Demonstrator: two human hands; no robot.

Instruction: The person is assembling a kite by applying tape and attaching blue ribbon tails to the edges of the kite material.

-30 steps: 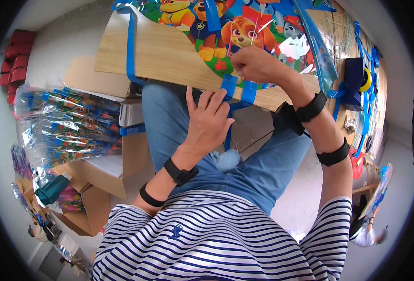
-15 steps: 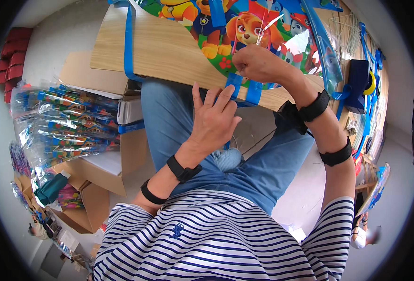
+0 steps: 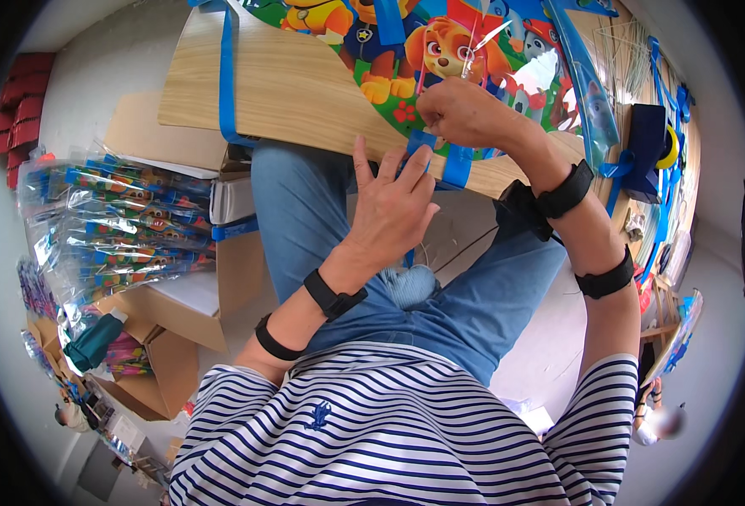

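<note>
The cartoon kite [image 3: 440,51] lies flat on the wooden counter [image 3: 296,88], directly under the right hand [image 3: 461,114]; that grip is pinched together on a thin stick [image 3: 471,52] over the kite (exact contact hidden); the left hand [image 3: 389,207] is spread apart, fingertips at the counter edge; the kite is bright, blue-trimmed, printed with cartoon dogs; packaged kites [image 3: 111,219] lie on cardboard boxes [image 3: 187,312] at left.

The person wears a navy-and-white striped long-sleeved shirt [image 3: 372,438] with a small dark emblem on the chest, and blue jeans [image 3: 482,304]. Two black bands circle each forearm — one at the wrist, one higher.
</note>
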